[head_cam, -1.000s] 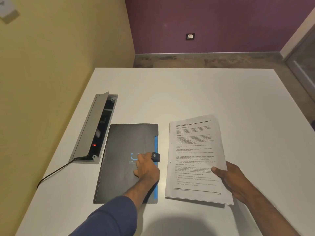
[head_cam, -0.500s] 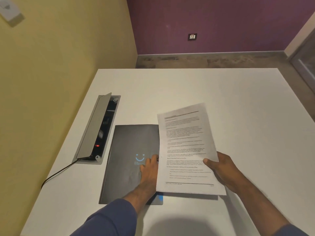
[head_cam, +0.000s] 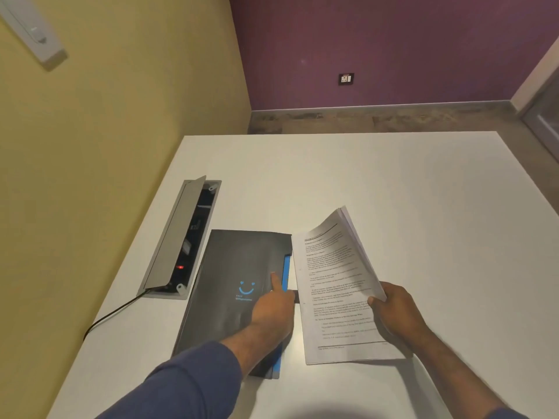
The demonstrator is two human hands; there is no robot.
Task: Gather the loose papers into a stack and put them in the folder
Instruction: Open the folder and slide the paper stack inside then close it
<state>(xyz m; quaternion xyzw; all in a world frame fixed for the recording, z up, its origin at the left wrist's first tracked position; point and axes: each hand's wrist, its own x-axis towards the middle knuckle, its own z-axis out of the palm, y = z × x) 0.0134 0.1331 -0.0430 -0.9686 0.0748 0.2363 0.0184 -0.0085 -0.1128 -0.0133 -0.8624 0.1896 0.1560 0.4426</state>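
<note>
A black folder (head_cam: 233,267) with a blue smile logo and a blue right edge lies closed on the white table (head_cam: 393,182). My left hand (head_cam: 273,303) rests on the folder's right edge, its forefinger stretched along the cover by the blue strip. Right of the folder, my right hand (head_cam: 393,313) grips a stack of printed papers (head_cam: 332,276) by its right side. The stack is tilted, its right edge lifted and its left edge down beside the folder.
An open grey cable box (head_cam: 178,237) is set into the table left of the folder, with a red light inside and a black cable (head_cam: 112,313) trailing off the near left edge. A yellow wall runs along the left.
The stack has swung off the folder to its right and tilted up on its right edge. My left hand now lies at the folder's blue edge, uncovered.
</note>
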